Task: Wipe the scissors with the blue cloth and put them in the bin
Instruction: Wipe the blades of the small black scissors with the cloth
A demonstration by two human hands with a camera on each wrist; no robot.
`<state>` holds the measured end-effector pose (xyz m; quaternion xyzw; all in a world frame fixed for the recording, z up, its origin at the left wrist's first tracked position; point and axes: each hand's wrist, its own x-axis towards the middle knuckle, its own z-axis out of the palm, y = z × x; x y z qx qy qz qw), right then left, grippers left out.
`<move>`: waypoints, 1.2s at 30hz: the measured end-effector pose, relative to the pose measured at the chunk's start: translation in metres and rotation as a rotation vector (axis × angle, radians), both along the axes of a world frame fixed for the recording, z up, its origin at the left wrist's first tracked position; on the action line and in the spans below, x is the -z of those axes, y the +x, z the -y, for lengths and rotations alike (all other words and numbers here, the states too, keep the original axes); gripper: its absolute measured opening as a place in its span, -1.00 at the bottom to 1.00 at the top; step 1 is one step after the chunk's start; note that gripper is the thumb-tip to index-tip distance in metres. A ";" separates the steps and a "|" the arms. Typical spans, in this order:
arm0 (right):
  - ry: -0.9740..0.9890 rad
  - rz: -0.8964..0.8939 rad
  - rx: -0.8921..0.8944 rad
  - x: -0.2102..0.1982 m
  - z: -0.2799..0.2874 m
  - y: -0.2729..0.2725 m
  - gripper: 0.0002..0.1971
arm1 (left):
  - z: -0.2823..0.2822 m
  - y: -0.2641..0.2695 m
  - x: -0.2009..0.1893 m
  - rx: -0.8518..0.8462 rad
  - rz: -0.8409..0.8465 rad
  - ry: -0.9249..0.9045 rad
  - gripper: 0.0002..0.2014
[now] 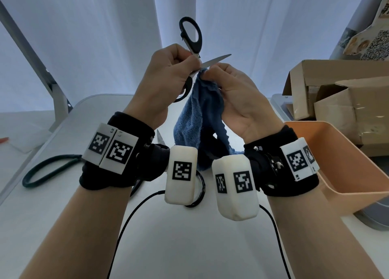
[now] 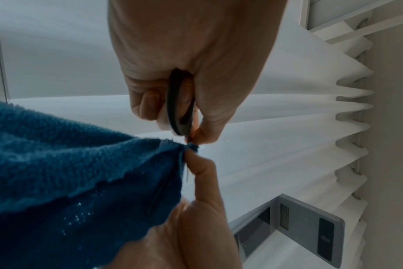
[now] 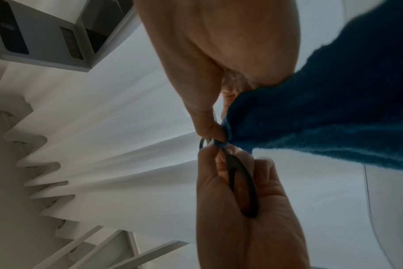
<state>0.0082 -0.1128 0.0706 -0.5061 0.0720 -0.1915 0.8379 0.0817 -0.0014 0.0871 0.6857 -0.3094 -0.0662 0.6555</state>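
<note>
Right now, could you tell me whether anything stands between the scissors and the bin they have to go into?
Nothing visible does. The left hand holds the scissors up in the air, the right hand pinches the cloth on a blade, and the orange bin sits open at the right.

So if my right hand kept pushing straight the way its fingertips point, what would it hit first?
Probably the left hand: the right hand pinches the blue cloth against the scissors right beside its fingers.

My way right to the open orange bin [image 1: 345,165] is free, with cardboard boxes [image 1: 336,93] crowding behind it and cables [image 1: 52,169] looping across the table [image 1: 179,247].
</note>
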 end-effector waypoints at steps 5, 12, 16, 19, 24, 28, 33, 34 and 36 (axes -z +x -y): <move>-0.055 -0.010 0.016 0.000 0.002 0.004 -0.76 | 0.001 -0.002 0.002 0.029 0.024 0.034 -0.87; -0.065 0.004 -0.003 0.001 0.000 0.003 -0.82 | 0.001 -0.002 0.001 0.008 0.020 0.022 -0.90; -0.076 0.021 0.000 0.002 0.001 0.004 -0.75 | -0.001 0.000 0.000 0.013 0.030 0.027 -0.85; -0.089 0.012 -0.005 0.002 0.001 0.003 -0.79 | -0.001 0.000 -0.001 0.008 0.023 0.014 -0.85; -0.084 0.037 -0.011 0.003 0.002 0.005 -0.80 | -0.002 0.001 -0.001 0.011 0.029 0.026 -0.84; -0.111 0.008 0.013 0.004 0.001 0.004 -0.83 | 0.000 0.000 0.000 0.018 0.021 0.017 -0.82; -0.082 0.025 0.005 0.003 0.002 0.004 -0.77 | 0.000 0.001 0.001 0.014 0.019 0.040 -0.85; -0.102 0.017 0.013 0.003 0.002 0.005 -0.78 | 0.000 0.001 0.001 0.012 0.019 0.037 -0.85; -0.126 -0.008 0.029 0.003 0.002 0.004 -0.80 | 0.001 0.001 0.001 0.009 0.015 0.027 -0.85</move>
